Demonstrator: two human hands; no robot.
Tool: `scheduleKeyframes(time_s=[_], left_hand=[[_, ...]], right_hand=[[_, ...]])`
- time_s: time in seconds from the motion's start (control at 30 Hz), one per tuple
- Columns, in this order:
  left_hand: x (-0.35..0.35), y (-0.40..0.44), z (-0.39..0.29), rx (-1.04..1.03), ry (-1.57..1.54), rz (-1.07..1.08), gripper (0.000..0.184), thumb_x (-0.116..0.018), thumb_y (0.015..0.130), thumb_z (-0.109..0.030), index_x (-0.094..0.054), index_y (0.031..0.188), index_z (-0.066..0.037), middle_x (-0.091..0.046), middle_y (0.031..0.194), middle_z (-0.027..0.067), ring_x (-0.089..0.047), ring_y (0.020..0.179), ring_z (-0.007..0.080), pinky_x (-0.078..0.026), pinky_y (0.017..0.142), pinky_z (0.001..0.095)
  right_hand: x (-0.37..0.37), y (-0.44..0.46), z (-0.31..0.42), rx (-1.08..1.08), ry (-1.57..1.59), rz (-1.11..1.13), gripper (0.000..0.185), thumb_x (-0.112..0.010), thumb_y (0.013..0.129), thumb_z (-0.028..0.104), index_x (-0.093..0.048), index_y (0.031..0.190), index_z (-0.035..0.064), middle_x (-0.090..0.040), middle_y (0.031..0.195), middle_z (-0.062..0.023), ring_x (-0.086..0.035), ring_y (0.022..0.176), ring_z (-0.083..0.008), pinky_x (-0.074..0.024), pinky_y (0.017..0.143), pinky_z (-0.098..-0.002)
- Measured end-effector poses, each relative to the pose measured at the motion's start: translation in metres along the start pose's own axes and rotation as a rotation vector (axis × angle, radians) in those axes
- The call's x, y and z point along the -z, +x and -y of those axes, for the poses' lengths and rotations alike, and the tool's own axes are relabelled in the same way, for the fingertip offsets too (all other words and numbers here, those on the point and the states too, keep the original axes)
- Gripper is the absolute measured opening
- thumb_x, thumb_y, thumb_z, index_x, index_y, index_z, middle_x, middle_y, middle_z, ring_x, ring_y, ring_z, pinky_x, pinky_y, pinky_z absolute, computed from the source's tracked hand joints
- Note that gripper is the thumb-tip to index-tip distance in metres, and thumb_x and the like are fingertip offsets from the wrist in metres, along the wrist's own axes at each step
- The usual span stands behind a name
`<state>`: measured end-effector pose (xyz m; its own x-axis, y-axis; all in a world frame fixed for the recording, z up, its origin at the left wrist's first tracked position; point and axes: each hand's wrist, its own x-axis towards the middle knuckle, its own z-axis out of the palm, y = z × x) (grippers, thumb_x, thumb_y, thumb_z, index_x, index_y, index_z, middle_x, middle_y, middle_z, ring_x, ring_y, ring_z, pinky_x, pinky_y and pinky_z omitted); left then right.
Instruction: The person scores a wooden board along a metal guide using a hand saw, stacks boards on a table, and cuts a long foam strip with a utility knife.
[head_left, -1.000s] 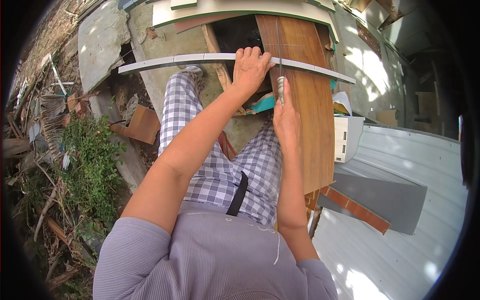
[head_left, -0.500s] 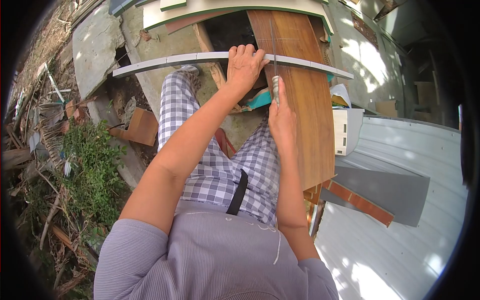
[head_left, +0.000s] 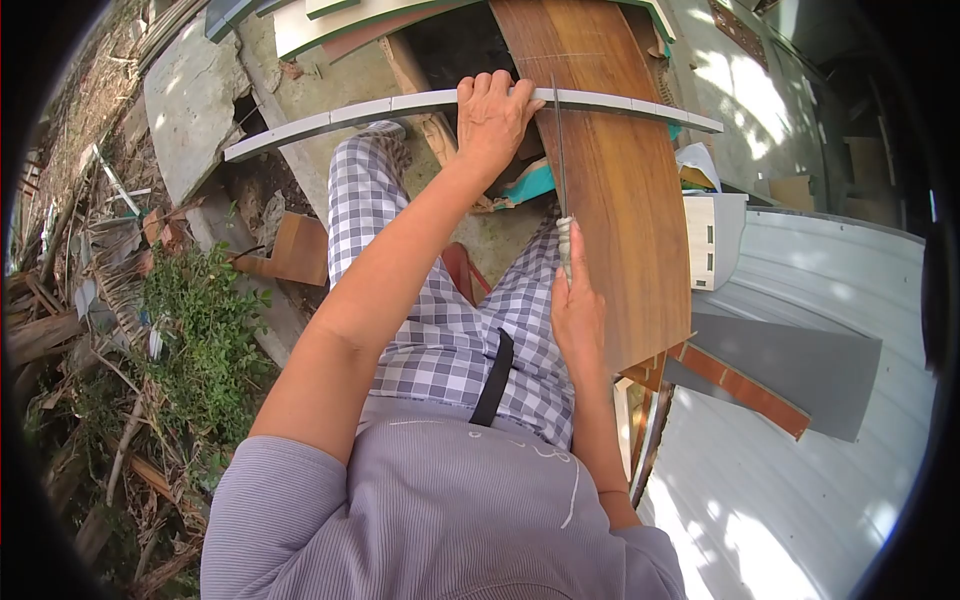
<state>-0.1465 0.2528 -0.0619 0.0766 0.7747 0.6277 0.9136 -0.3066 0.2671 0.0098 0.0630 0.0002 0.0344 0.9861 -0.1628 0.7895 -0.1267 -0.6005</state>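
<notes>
A long pale strip (head_left: 400, 103), marked into sections, lies crosswise over a brown wooden board (head_left: 625, 210). My left hand (head_left: 492, 115) is closed over the strip beside the board's left edge. My right hand (head_left: 580, 305) is wrapped round the pale handle of a thin-bladed tool (head_left: 562, 165), its index finger stretched along the handle. The blade points away from me and crosses the strip just right of my left hand. Whether its edge has teeth is too small to tell.
Pale boards (head_left: 370, 22) lie beyond the strip. A white box (head_left: 712, 240) and a grey panel (head_left: 800, 370) are at the right, near corrugated metal sheeting (head_left: 830, 290). Plants (head_left: 205, 330) and wood debris are at the left. My legs are beside the board.
My right hand has drawn the tool back toward me, so more blade shows on the near side of the strip. My left hand still holds the strip. The view has shifted slightly.
</notes>
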Motion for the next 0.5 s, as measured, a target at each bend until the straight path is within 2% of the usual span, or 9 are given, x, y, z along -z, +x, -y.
scheduleKeyframes(time_s=[0.1, 0.17, 0.27, 0.33, 0.37, 0.5], left_hand=[[0.001, 0.003, 0.001, -0.021, -0.006, -0.002, 0.02, -0.068, 0.082, -0.029, -0.064, 0.094, -0.013, -0.056, 0.085, 0.003, -0.052, 0.082, 0.0233, -0.036, 0.078, 0.0384], [0.002, 0.002, -0.001, -0.045, -0.012, 0.01, 0.019, -0.068, 0.083, -0.029, -0.065, 0.094, -0.014, -0.056, 0.085, 0.0034, -0.053, 0.082, 0.0236, -0.035, 0.078, 0.0386], [0.003, 0.003, -0.004, -0.044, -0.003, 0.037, 0.019, -0.068, 0.083, -0.028, -0.065, 0.095, -0.014, -0.057, 0.086, 0.0044, -0.053, 0.083, 0.0246, -0.036, 0.078, 0.0393], [0.003, 0.003, -0.006, 0.005, 0.026, 0.053, 0.019, -0.068, 0.083, -0.027, -0.065, 0.096, -0.013, -0.057, 0.086, 0.0058, -0.053, 0.083, 0.0255, -0.036, 0.078, 0.0398], [0.003, 0.002, -0.005, -0.036, 0.023, 0.077, 0.019, -0.068, 0.083, -0.027, -0.065, 0.096, -0.013, -0.057, 0.086, 0.0058, -0.053, 0.083, 0.0255, -0.036, 0.078, 0.0398], [0.005, 0.004, -0.006, -0.049, 0.04, 0.061, 0.02, -0.068, 0.084, -0.027, -0.065, 0.096, -0.011, -0.057, 0.086, 0.0072, -0.054, 0.085, 0.0265, -0.036, 0.079, 0.0404]], right_hand=[[0.006, 0.048, 0.014, -0.071, 0.025, 0.068, 0.063, -0.048, 0.094, 0.016, -0.024, 0.15, 0.0328, -0.064, 0.078, -0.0271, -0.063, 0.072, -0.045, -0.0471, 0.065, -0.0528], [-0.006, 0.089, 0.016, 0.048, 0.043, -0.026, 0.062, -0.049, 0.094, 0.017, -0.026, 0.149, 0.0327, -0.064, 0.076, -0.0269, -0.064, 0.073, -0.0445, -0.0475, 0.065, -0.053], [-0.011, 0.125, 0.028, 0.013, -0.023, -0.02, 0.062, -0.047, 0.094, 0.018, -0.023, 0.15, 0.0323, -0.064, 0.08, -0.028, -0.062, 0.076, -0.0474, -0.0461, 0.069, -0.0549], [-0.008, 0.116, 0.027, -0.009, -0.002, -0.021, 0.061, -0.047, 0.094, 0.016, -0.025, 0.149, 0.0324, -0.065, 0.078, -0.026, -0.063, 0.074, -0.045, -0.0478, 0.067, -0.0537], [-0.007, 0.11, 0.024, -0.003, -0.017, -0.008, 0.061, -0.047, 0.094, 0.015, -0.027, 0.149, 0.0326, -0.066, 0.076, -0.0241, -0.065, 0.072, -0.0427, -0.0495, 0.065, -0.0526], [-0.002, 0.041, 0.004, -0.078, 0.014, 0.019, 0.061, -0.047, 0.094, 0.014, -0.027, 0.148, 0.0332, -0.066, 0.075, -0.022, -0.065, 0.071, -0.0418, -0.0497, 0.064, -0.0529]])
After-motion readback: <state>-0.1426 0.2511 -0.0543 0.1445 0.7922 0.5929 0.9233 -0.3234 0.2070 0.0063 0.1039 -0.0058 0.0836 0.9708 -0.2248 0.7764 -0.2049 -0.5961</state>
